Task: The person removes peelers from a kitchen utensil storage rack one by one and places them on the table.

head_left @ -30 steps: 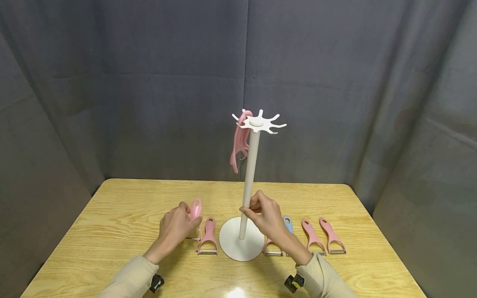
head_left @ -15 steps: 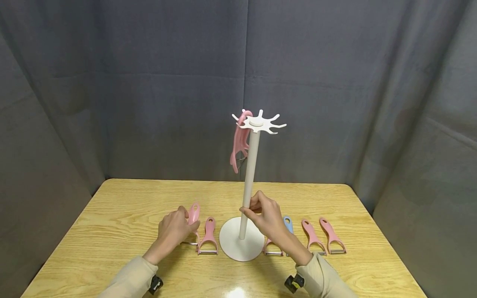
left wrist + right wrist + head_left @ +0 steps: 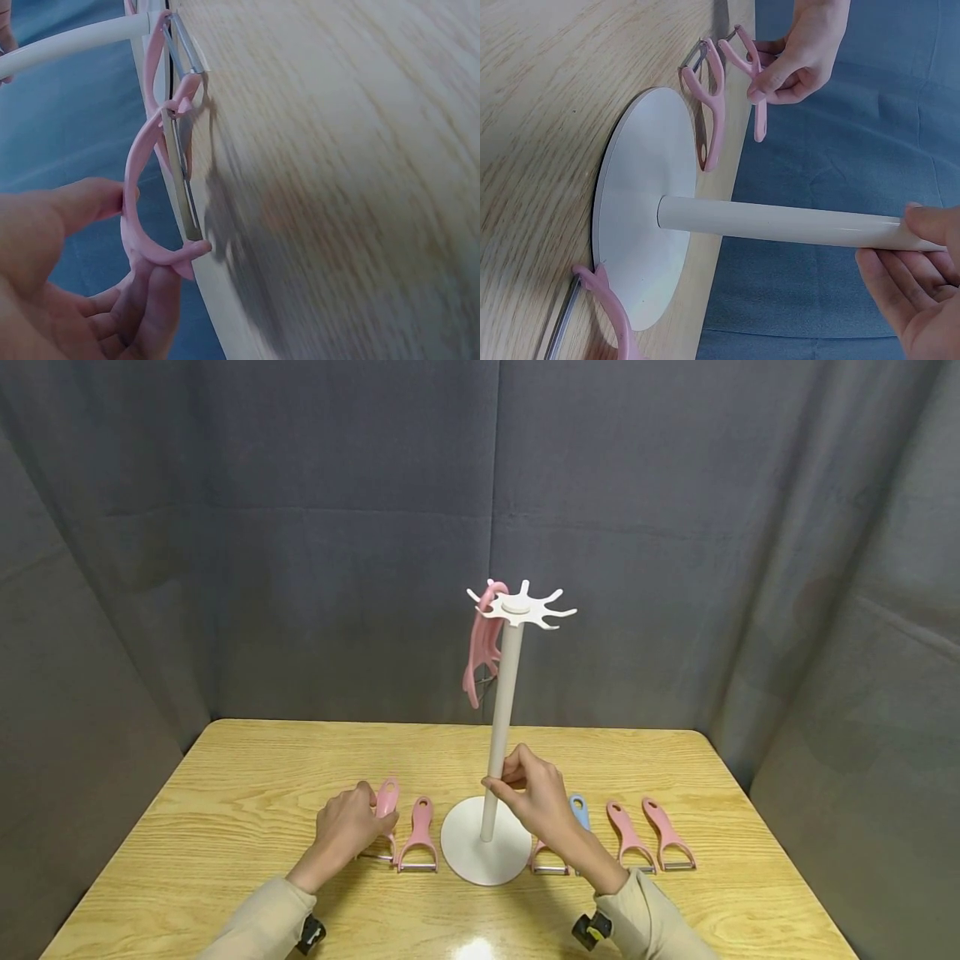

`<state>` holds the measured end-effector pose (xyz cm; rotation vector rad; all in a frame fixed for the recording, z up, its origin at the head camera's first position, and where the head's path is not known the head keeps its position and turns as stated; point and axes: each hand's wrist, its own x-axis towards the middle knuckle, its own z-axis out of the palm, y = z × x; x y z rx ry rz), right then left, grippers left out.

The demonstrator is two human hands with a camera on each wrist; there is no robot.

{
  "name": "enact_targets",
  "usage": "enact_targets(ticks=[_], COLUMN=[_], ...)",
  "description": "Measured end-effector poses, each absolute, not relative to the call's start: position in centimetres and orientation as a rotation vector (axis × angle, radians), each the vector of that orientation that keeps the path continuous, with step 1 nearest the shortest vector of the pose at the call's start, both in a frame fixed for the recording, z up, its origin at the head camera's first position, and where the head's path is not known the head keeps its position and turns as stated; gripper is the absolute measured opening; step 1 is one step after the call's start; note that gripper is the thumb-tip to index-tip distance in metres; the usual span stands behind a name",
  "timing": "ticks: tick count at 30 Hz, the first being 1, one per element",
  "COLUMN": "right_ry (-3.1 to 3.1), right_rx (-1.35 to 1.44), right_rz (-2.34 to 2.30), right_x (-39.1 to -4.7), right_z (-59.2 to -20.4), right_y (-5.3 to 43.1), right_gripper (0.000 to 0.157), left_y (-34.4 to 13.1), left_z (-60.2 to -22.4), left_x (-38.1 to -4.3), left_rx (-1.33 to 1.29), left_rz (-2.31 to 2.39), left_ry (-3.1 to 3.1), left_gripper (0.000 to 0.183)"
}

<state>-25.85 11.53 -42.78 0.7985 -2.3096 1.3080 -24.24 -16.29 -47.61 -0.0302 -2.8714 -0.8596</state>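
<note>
My left hand (image 3: 347, 822) pinches a pink peeler (image 3: 133, 217) between thumb and fingers, its blade end close to the tabletop. Just right of it another pink peeler (image 3: 420, 837) lies on the table, beside the round white base (image 3: 468, 852) of a stand. My right hand (image 3: 538, 789) grips the lower part of the stand's white pole (image 3: 780, 223). At the top, the rack of white hooks (image 3: 528, 608) carries pink peelers (image 3: 482, 647) on its left side; how many overlap there is hard to tell.
To the right of the base lie a pink peeler (image 3: 550, 860) partly behind my right forearm, a blue peeler (image 3: 579, 808), and two more pink peelers, one left (image 3: 628, 835) and one right (image 3: 667, 837). Grey curtains (image 3: 360, 543) enclose the wooden table (image 3: 270, 760).
The peeler in my left hand has come down and slightly left, toward the tabletop. My right hand stays on the pole, and the stand has not moved.
</note>
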Motion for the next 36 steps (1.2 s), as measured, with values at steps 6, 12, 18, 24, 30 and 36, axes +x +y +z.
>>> enact_targets(ticks=[6,12,18,24,30,36], right_ry=[-2.271,-2.298,-2.328,-2.324,-2.331,-2.356], right_rx=[0.835,0.809,0.789,0.789,0.784,0.77], right_rz=[1.269,1.288,1.292,1.299,1.306,1.316], right_x=[-26.1,-26.0,-25.9,-25.9,-25.8,-25.8], right_z=[-43.1,-43.0,-42.9,-42.9,-43.0,-43.0], right_y=[11.6,11.6,11.5,11.6,11.6,11.6], right_gripper=[0.027,0.027,0.026,0.026,0.026,0.025], left_y=[-16.4,-16.6,-16.7,-16.8,-16.9,-16.8], left_z=[-47.9,-48.1,-48.3,-48.5,-48.8,-48.9], left_x=[-24.2,-24.2,-24.0,-24.1,-24.3,-24.4], left_rx=[-0.029,-0.025,-0.022,-0.016,0.017,0.037], left_rz=[-0.855,-0.866,-0.861,-0.856,-0.822,-0.816], left_ry=[-2.872,-2.889,-2.904,-2.908,-2.955,-2.979], left_gripper=[0.034,0.032,0.032,0.034,0.04,0.047])
